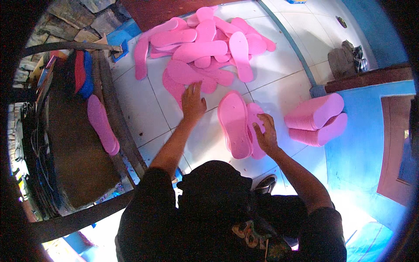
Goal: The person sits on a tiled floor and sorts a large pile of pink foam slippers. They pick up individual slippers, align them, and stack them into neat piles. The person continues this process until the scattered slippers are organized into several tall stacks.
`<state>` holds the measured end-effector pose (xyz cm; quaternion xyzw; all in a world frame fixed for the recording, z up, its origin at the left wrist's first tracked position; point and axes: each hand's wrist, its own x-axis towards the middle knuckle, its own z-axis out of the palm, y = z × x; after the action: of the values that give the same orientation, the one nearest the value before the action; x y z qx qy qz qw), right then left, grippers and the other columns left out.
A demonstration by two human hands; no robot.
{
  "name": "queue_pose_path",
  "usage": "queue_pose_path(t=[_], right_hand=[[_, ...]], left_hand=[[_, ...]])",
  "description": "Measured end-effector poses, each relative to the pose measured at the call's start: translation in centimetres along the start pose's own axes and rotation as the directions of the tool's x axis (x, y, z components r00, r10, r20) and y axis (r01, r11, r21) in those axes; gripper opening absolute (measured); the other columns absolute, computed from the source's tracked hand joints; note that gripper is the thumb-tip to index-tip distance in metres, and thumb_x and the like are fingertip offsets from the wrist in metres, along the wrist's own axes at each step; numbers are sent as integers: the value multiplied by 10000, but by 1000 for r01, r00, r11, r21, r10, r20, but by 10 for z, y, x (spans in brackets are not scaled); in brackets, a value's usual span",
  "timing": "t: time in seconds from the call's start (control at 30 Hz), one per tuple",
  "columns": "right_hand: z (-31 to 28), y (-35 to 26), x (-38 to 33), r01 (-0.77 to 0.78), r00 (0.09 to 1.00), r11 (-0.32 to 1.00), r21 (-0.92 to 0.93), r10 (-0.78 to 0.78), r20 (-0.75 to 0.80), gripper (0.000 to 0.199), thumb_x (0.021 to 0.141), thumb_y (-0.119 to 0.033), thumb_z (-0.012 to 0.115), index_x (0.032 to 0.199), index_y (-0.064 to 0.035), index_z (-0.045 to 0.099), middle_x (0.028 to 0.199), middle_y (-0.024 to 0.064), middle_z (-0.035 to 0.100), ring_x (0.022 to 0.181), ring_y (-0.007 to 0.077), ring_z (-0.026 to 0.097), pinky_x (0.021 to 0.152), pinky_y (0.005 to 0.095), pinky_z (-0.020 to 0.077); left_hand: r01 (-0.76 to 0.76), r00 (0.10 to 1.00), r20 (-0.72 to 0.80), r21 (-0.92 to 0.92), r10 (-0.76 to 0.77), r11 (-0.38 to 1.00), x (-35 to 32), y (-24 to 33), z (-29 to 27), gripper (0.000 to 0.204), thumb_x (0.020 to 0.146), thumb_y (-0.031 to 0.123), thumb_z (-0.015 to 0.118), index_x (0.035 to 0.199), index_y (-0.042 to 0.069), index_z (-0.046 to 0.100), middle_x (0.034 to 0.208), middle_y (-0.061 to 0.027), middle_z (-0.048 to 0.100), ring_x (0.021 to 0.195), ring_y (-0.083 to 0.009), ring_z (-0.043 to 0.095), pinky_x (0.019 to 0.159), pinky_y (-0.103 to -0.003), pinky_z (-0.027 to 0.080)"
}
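White floor tiles [135, 118] are spreading across the middle of the frame, and a light-blue wall [351, 163] is rising at the lower right. At the upper centre, a loose heap of pink sole-shaped pieces [198, 51] is lying in overlapping directions. The left hand [193, 102] is resting at the heap's lower edge, partly open with fingers extended over 1 piece; whether it is gripping that piece, I cannot tell. Right of centre, 2 pink stacks are lying side by side: a left stack [235, 124] and a right stack [254, 112]. The right hand [267, 134] is touching the right stack, half open, its fingers bent and thumb apart. Farther right, 2 thicker bundles [312, 113] are lying together near the wall. At the left, more pink pieces [102, 124] are lying on a brown surface [74, 148]. At the upper edge, a blue item [297, 1] is barely showing, too small for any lettering to be read
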<state>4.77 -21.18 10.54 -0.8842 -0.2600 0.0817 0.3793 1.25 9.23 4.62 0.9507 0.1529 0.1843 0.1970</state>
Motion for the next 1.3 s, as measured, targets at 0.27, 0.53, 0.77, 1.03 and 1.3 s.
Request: queue_pose_path(t=[0.27,0.53,0.77,1.03,1.3], right_hand=[[-10,-38,26,33,999,994,104,-32,-6,416,904,-247,603,1229,-2,517,1238,187,511,1158,350,502,1000,423,406],[-29,-78,69,-651,759,120,749,108,642,591,921,-427,578,1340,-24,479,1200,97,581,1064,200,579,873,352,486],[-48,-11,64,-450,885,893,2,445,135,757,766,-387,721,1288,47,384,1157,218,541,1061,319,559,902,448,468],[8,41,8,-479,827,798,-366,550,115,1120,696,-616,726,1381,133,249,1363,320,372,1253,487,379,1057,487,350],[-17,-15,40,-365,927,928,79,354,126,744,819,-335,730,1366,20,371,1343,234,448,1220,350,481,1010,432,410]], left_hand=[[-249,947,268,258,179,934,72,-61,20,652,715,91,668,1332,136,462,1352,-98,465,1289,-319,394,1018,-555,290],[-844,496,-93,-286,863,454,-15,92,-33,526,809,148,571,1323,231,503,1412,53,452,1392,-216,309,1034,-523,292],[-202,969,-220,-455,110,867,-4,34,-13,827,639,149,711,1379,8,370,1361,-213,426,1274,-405,371,1068,-515,261],[821,545,57,167,-836,547,20,-61,10,1209,566,566,825,1438,-1,209,1414,-246,313,1295,-412,344,1044,-553,296],[460,745,363,-887,-559,37,-9,-50,-6,763,747,172,768,1382,30,371,1242,-101,510,1062,-228,560,875,-357,496]])
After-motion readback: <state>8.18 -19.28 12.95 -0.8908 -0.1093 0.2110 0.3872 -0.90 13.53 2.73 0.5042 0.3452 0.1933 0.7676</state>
